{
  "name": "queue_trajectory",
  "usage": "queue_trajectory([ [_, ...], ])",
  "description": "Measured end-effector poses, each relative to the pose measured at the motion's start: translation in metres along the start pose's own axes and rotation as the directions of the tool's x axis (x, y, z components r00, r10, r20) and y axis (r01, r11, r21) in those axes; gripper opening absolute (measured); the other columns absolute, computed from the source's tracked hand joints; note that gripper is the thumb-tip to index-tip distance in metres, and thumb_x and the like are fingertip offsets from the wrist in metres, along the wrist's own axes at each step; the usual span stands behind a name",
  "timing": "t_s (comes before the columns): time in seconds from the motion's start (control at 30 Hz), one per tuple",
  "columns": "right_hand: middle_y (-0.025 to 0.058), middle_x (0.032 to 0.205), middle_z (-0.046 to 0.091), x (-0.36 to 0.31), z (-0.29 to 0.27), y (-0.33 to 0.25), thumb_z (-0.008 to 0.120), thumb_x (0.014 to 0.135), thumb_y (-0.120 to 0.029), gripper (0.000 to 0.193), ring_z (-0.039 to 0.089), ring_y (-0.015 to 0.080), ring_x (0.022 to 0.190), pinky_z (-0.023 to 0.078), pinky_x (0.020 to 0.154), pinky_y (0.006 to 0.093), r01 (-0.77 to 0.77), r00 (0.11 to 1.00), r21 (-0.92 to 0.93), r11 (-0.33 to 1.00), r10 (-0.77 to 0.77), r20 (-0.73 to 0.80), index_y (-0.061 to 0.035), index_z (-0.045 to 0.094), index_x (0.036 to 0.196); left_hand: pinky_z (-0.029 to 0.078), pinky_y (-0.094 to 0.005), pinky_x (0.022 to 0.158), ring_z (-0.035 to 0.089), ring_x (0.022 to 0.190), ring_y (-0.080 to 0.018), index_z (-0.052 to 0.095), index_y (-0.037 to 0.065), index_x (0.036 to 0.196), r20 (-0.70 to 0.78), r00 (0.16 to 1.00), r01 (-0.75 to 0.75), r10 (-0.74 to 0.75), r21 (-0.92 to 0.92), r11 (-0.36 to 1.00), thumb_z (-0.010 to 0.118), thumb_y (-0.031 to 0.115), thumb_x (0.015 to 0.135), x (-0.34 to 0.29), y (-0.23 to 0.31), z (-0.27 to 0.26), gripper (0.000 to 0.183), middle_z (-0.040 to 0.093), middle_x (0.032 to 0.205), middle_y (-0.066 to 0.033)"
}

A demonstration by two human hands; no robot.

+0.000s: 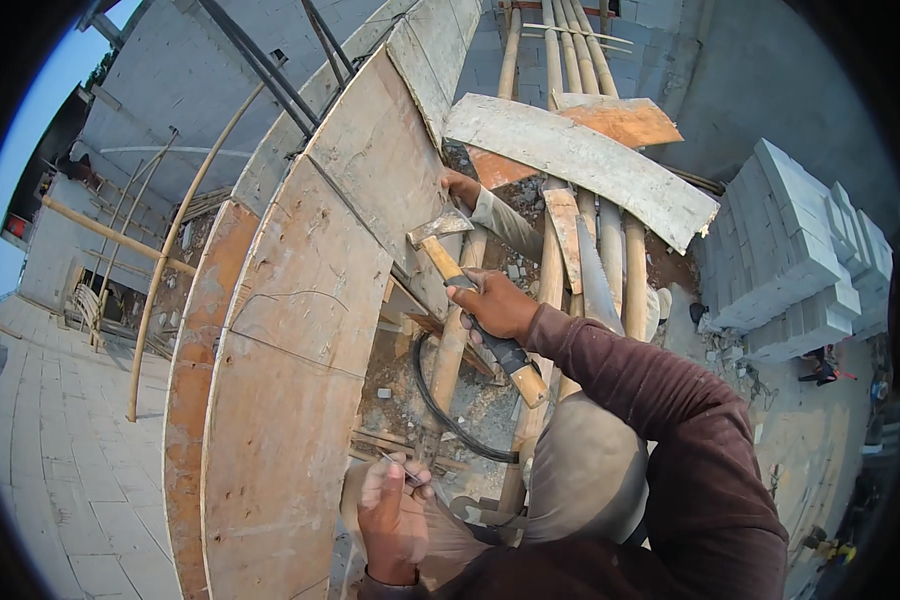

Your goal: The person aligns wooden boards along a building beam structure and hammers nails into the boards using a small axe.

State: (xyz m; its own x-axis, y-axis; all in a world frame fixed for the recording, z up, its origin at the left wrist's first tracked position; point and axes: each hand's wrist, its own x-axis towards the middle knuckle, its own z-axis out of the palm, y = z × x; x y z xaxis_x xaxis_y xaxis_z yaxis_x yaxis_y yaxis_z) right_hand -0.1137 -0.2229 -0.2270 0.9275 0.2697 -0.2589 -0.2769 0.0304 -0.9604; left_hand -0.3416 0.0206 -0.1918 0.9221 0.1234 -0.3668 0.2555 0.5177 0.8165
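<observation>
hammer sits in the right hand, its fingers wrapped firmly around the handle. the handle is yellow with a black grip in its lower part, and the broad, dull metal head lies in front of the brown wall of boards; whether they touch, i cannot tell. the left hand is well apart from the right, lower down, fingers curled with the thumb pressed against them, pinching a thin metal piece like a nail. near the hammer head, another person's hand rests at the boards, a grey sleeve behind it. the boards are flat, scuffed sheets with stained faces, pale edges and a gentle curve. a loop of smooth black hose hangs below the hammer. round, knotty bamboo poles run away from the person, with a flat saw blade lying along them and a pale, curved plank across them. to the right stand squared, grey blocks in a stack.
</observation>
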Motion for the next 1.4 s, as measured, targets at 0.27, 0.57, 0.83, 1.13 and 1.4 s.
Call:
queue_trajectory([
  [0.27,0.0046,0.069,0.061,0.006,-0.012,0.037,0.060,0.104,-0.026,0.053,0.057,0.0109,0.050,0.047,0.043,0.0287,0.171,0.984,-0.070,0.983,-0.174,-0.033,0.0061,0.046,0.144,0.046,-0.0242,0.070,0.060,0.087,-0.0064,0.063,0.015,0.124,0.124,0.974,0.215,-0.192,-0.217,0.952,0.069,0.029,0.100,0.217,-0.035,0.113,0.028,0.064,0.107,0.0076],
  [0.57,0.0089,0.071,0.061,0.016,-0.018,0.067,0.062,0.102,-0.027,0.055,0.058,0.0136,0.053,0.047,0.048,0.0327,0.272,0.960,-0.118,0.955,-0.278,-0.034,0.0088,0.048,0.141,0.040,-0.0210,0.065,0.058,0.083,-0.0021,0.069,0.020,0.113,0.100,0.985,0.166,-0.142,-0.303,0.938,0.072,0.031,0.098,0.302,-0.036,0.134,0.019,0.068,0.108,0.0128],
  [0.83,0.0217,0.083,0.068,0.022,-0.007,0.079,0.064,0.100,-0.022,0.056,0.067,0.0333,0.064,0.054,0.065,0.0414,0.580,0.632,-0.534,0.615,-0.753,-0.181,0.0068,0.046,0.144,0.039,-0.0271,0.075,0.060,0.087,-0.0043,0.069,0.019,0.116,0.083,0.980,0.200,-0.183,-0.336,0.920,0.069,0.027,0.099,0.311,-0.030,0.135,0.018,0.069,0.110,0.0139],
  [1.13,0.0272,0.127,0.063,-0.001,0.013,0.108,0.063,0.100,-0.014,0.059,0.066,0.0448,0.109,0.053,0.087,0.0427,0.472,0.717,-0.499,0.727,-0.646,-0.263,-0.0013,0.041,0.153,0.037,-0.0296,0.074,0.057,0.090,-0.0053,0.066,0.020,0.118,0.118,0.971,0.234,-0.207,-0.314,0.920,0.071,0.029,0.097,0.321,-0.031,0.130,0.023,0.064,0.103,0.0129],
  [1.4,0.0270,0.135,0.061,0.000,0.015,0.103,0.064,0.099,-0.010,0.061,0.066,0.0427,0.114,0.054,0.090,0.0395,0.502,0.713,-0.486,0.716,-0.660,-0.237,-0.0014,0.040,0.154,0.038,-0.0298,0.073,0.057,0.086,-0.0067,0.067,0.019,0.112,0.126,0.975,0.211,-0.180,-0.309,0.927,0.071,0.030,0.098,0.323,-0.034,0.128,0.018,0.064,0.100,0.0116],
])
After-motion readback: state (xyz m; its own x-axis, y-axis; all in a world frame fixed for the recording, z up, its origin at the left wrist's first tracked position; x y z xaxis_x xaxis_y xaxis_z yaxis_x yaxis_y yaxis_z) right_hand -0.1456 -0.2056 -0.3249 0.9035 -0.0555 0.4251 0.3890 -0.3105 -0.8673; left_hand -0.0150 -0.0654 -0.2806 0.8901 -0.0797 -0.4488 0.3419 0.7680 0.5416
